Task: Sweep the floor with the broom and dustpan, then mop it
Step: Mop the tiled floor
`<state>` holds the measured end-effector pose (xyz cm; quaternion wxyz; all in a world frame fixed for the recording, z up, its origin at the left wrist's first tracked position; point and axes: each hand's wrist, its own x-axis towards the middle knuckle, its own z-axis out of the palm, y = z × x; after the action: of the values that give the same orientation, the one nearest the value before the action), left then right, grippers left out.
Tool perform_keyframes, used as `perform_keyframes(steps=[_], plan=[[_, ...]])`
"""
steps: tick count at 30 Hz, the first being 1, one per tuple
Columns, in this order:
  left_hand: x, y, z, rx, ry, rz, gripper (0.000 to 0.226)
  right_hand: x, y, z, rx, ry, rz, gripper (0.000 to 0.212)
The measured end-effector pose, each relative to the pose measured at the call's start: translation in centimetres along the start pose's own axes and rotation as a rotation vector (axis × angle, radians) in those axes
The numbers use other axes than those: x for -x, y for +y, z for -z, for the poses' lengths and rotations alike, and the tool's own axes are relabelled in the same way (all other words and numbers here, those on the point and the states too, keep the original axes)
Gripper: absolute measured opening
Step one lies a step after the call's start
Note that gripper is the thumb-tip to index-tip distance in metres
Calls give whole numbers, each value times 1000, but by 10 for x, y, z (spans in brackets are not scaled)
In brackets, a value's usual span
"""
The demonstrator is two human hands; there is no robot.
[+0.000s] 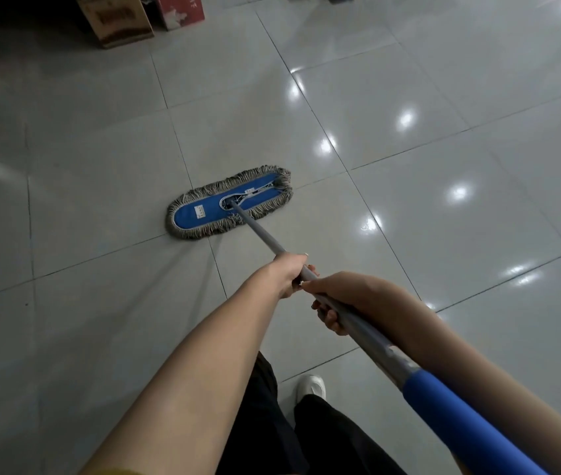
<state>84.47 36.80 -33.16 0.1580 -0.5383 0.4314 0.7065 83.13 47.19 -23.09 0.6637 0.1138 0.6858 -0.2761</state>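
Both hands are gripping the grey mop pole (262, 231) at mid-frame. The left hand (287, 274) is curling round it, and the right hand (344, 296) is wrapping it just behind, nearly touching. The mop head (229, 203) is lying flat on the tiled floor (443, 234), up-left of the grip and well apart. The blue foam sleeve (460, 419) is running off lower right. A brown box (118, 18) and probably a red carton (179, 10) are sitting upper left, well beyond the head.

Floor (100, 149): large glossy grey tiles, dark grout lines, bright light reflections right of the grip. Far ahead and left of the grip: brown cardboard box (118, 18), red box (179, 10) just beside it.
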Motion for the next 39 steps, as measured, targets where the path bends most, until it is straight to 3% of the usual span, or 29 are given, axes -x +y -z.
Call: perform_keyframes(steps=[5,12,19,35,39], plan=[[18,-24,-22,-2,-2,19,20,15,30,14,40,0,-8,42],[14,-13,-13,37,-13,32,10,9,14,5,83,32,-4,45],[0,34,2,75,-74,27,21,11,-46,9,184,36,-31,49],[-59,176,80,-6,-105,58,11,-14,-209,-17,142,7,-9,52],[-71,216,106,-16,-100,39,25,-18,-254,-28,111,12,29,51]])
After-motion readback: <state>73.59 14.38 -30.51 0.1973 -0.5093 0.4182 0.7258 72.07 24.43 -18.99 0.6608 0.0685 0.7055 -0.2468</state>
